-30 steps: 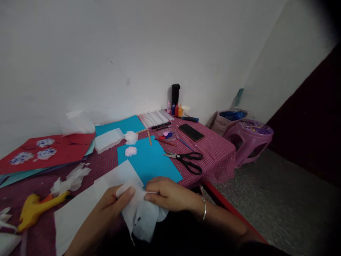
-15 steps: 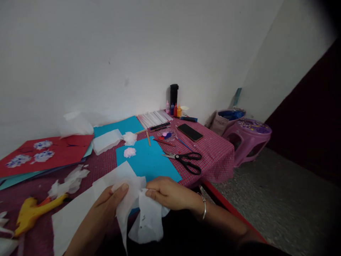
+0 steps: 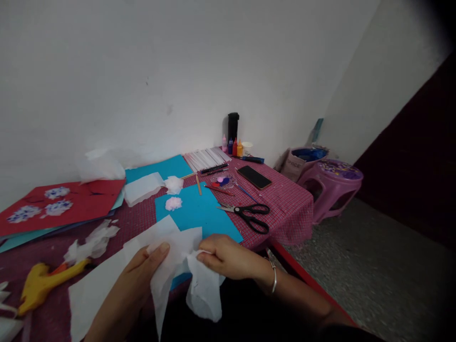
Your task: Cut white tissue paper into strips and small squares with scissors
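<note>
My left hand (image 3: 140,275) and my right hand (image 3: 228,256) both pinch a thin sheet of white tissue paper (image 3: 178,270) at the near edge of the table. The sheet is spread between the two hands and its loose ends hang down below them. A silver bangle (image 3: 273,278) sits on my right wrist. Under the hands lie a larger white sheet (image 3: 96,292) and a blue card (image 3: 203,213) with a small pink-white tissue flower (image 3: 174,203) on it.
Black scissors (image 3: 251,213), a phone (image 3: 254,176), a paint palette (image 3: 223,180), small paint bottles (image 3: 233,146) and a black flask (image 3: 232,126) lie on the pink checked tablecloth (image 3: 292,204). A red card with flowers (image 3: 53,204), tissue scraps (image 3: 94,242) and a yellow glue gun (image 3: 42,282) are left. A pink stool (image 3: 333,183) stands right.
My hands have drawn apart, opening the tissue paper out; it was bunched between them a second ago and now spreads wider, with the ends hanging lower.
</note>
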A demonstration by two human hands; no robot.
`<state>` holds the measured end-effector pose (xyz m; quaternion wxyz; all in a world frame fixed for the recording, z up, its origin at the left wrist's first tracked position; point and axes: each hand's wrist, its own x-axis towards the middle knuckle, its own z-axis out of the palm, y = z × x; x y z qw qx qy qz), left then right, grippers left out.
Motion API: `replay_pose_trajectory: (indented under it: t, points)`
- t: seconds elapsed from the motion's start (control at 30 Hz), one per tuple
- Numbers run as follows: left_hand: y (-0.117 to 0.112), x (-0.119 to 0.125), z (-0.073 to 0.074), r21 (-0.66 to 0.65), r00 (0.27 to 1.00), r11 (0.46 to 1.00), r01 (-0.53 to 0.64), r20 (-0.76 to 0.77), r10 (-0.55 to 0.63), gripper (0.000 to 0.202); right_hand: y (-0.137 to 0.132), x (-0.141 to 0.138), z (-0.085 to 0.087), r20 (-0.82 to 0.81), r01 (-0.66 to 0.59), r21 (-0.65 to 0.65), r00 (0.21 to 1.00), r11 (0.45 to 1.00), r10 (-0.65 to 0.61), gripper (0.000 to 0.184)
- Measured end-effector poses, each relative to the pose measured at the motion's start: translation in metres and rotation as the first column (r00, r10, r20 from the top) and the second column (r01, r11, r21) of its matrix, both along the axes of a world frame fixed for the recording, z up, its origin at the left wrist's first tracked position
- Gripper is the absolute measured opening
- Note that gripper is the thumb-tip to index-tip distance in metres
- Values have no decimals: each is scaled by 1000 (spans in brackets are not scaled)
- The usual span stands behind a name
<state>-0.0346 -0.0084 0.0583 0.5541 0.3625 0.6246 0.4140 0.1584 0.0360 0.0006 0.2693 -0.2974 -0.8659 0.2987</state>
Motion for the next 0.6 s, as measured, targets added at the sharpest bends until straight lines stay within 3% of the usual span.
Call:
replay_pose_trajectory:
  t: [0.13,0.27,0.43,0.6]
  points:
    - [1,1,2,-2,999,1000,4,37,-4,31,0,0,-6,9,0,-10,1000,1000,0,26]
    - [3,-5,-6,-3,999,1000,1,32,-1,31,-1,0,-7,3,32,-75,999,997,-32,24]
    - [8,-8,-17,-19,1000,1000,17,8,-17,41,-2,-3,-3,-115,-28,-205,993,978,4,26]
    - [4,5,-11,15,999,999,32,-5,-32,32,-2,-18,-2,-71,54,-26,996,998,-56,26]
